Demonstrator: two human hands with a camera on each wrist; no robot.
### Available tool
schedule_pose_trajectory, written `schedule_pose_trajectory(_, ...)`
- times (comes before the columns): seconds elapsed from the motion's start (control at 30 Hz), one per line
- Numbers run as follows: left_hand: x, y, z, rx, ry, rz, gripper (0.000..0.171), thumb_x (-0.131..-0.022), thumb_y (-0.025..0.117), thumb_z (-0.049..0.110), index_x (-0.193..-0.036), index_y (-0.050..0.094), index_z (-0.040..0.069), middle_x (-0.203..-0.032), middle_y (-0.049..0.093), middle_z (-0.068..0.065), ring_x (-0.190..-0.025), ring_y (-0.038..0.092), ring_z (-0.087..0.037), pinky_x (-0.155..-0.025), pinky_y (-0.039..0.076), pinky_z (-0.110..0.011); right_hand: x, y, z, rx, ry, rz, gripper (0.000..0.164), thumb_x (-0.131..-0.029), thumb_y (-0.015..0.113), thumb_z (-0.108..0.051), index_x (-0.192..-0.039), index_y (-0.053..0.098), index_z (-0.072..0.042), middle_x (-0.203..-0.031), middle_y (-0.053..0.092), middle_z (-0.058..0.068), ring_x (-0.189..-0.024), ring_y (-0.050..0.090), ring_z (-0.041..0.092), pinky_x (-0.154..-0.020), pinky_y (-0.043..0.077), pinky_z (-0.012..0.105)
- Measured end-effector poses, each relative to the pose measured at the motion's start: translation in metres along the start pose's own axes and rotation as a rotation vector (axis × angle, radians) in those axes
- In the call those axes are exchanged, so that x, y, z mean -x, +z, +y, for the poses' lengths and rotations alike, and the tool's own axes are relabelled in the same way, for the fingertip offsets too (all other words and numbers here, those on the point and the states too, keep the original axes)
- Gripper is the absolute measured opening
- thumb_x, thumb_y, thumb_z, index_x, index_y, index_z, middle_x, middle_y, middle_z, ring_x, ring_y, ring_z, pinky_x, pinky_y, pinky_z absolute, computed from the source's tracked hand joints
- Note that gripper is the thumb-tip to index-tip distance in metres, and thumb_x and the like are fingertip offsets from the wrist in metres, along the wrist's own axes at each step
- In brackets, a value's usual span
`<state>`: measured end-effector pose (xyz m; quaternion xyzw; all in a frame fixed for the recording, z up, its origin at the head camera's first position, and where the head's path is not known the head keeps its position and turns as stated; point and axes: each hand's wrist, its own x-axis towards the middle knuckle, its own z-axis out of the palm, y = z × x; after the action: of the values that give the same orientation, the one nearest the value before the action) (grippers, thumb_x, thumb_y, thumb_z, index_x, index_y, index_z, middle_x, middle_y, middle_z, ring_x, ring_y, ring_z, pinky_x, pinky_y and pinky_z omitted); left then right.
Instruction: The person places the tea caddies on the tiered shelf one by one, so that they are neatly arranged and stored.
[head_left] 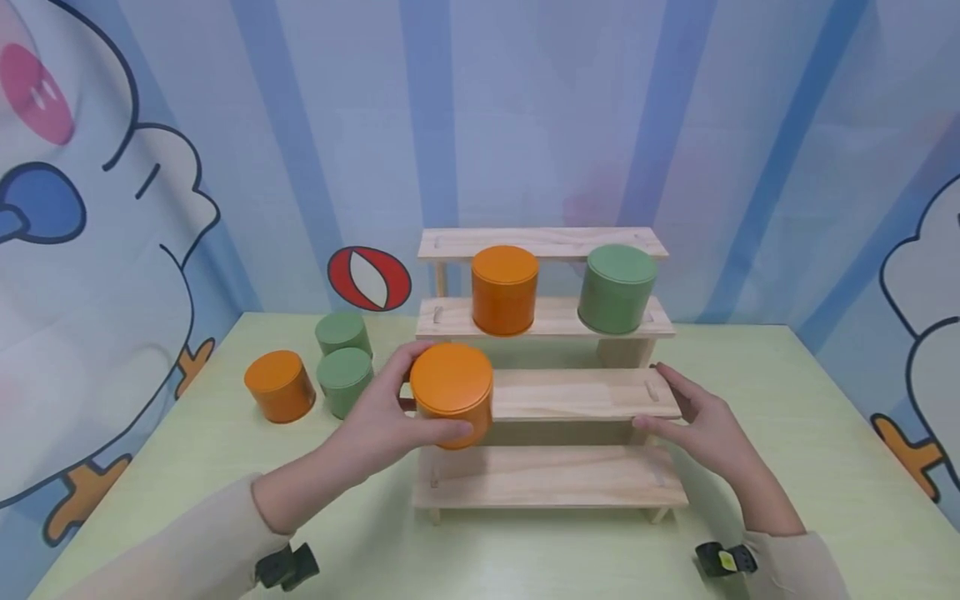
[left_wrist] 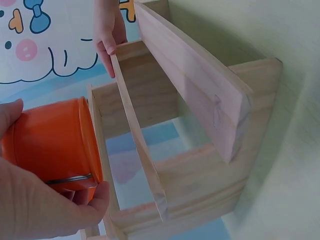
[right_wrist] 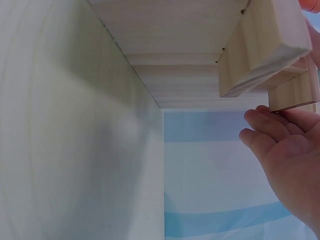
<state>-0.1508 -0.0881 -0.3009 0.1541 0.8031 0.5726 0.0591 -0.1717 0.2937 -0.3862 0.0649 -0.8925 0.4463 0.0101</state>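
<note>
My left hand [head_left: 386, 421] grips an orange lidded canister [head_left: 452, 392], thumb in front and fingers around its far left side. It is held upright at the left end of a middle board of the stepped wooden rack [head_left: 577, 393]; whether its base touches the board I cannot tell. At that board's right end, my right hand [head_left: 708, 429] holds the wood between thumb at the front edge and fingers at the back corner. Another orange canister [head_left: 504, 292] and a green canister [head_left: 617, 290] stand on the board above. In the left wrist view, the gripped orange canister [left_wrist: 50, 140] shows a metal clasp wire.
Left of the rack, an orange canister [head_left: 280, 387] and two green canisters, one nearer [head_left: 345, 383] and one farther [head_left: 342, 332], stand on the pale table [head_left: 750, 367]. A cartoon-printed blue curtain [head_left: 525, 108] hangs behind. The rack's lowest board [head_left: 551, 477] carries no canister.
</note>
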Motion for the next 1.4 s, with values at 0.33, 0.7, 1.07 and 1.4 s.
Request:
schedule_pose_trajectory(0.33,-0.016,0.026,0.006,0.053,0.033,-0.002,0.081,-0.070,0.086,0.016,-0.137,0.041,0.022,-0.129,0.052,0.004,-0.112,0.051,-0.021,-0.090,0.046,-0.041,-0.001,0.003,0.001,0.021,-0.014,0.002,0.094,-0.085,0.074,-0.035,-0.153,0.018,-0.004,-0.154,0.026,0.024,-0.138,0.031,0.043,-0.105,0.035,0.055)
schedule_pose_trajectory(0.7,-0.038,0.060,0.008,0.128,0.019,-0.016,0.080,-0.069,0.087,0.016,-0.136,0.043,0.023,-0.127,0.052,0.007,-0.113,0.048,-0.020,-0.092,0.049,-0.039,-0.001,0.001,0.001,0.023,-0.004,0.004,0.096,-0.084,0.075,-0.035,-0.153,0.017,-0.004,-0.154,0.026,0.025,-0.138,0.030,0.044,-0.105,0.034,0.058)
schedule_pose_trajectory(1.07,-0.055,0.096,0.008,0.175,0.011,-0.037,0.080,-0.072,0.086,0.017,-0.137,0.040,0.020,-0.129,0.052,0.005,-0.115,0.049,-0.019,-0.100,0.043,-0.043,-0.001,-0.001,0.000,0.031,-0.003,-0.007,0.094,-0.085,0.074,-0.036,-0.153,0.018,-0.004,-0.154,0.025,0.024,-0.138,0.031,0.044,-0.106,0.035,0.057)
schedule_pose_trajectory(1.4,-0.068,0.119,0.010,0.212,0.037,-0.058,0.077,-0.072,0.085,0.014,-0.135,0.041,0.021,-0.127,0.052,0.007,-0.114,0.052,-0.016,-0.101,0.043,-0.042,-0.001,-0.002,0.000,0.055,-0.002,-0.006,0.094,-0.085,0.074,-0.037,-0.153,0.019,-0.004,-0.154,0.025,0.024,-0.137,0.032,0.045,-0.105,0.035,0.057)
